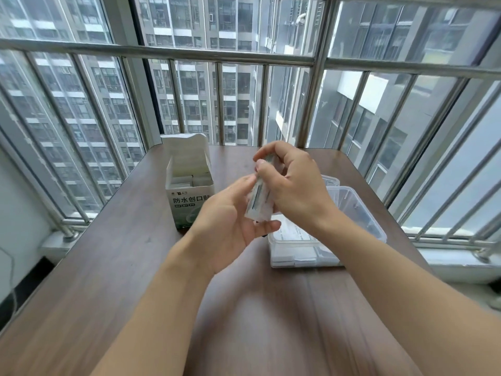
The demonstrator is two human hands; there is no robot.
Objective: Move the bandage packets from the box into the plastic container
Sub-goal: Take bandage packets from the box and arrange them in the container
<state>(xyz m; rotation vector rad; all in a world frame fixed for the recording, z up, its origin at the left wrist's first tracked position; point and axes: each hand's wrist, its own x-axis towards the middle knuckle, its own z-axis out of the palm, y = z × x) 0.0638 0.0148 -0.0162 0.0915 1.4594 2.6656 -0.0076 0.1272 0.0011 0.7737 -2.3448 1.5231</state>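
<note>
A white bandage box point(189, 183) with green print stands open on the brown table, its flap up, and more packets show inside. To its right lies a clear plastic container point(352, 213) with white packets on its bottom. Above the container's left end, my right hand point(292, 185) grips a stack of white bandage packets point(260, 202) held edge-on, thumb and fingers curled round its top. My left hand point(230, 221) sits just left of the stack with its fingers fairly straight, touching the stack's side and lower end.
The brown wooden table point(122, 267) ends at a metal window railing point(217, 55) behind the box. A clear lid point(329, 180) lies behind the container. A white sill runs along the right side.
</note>
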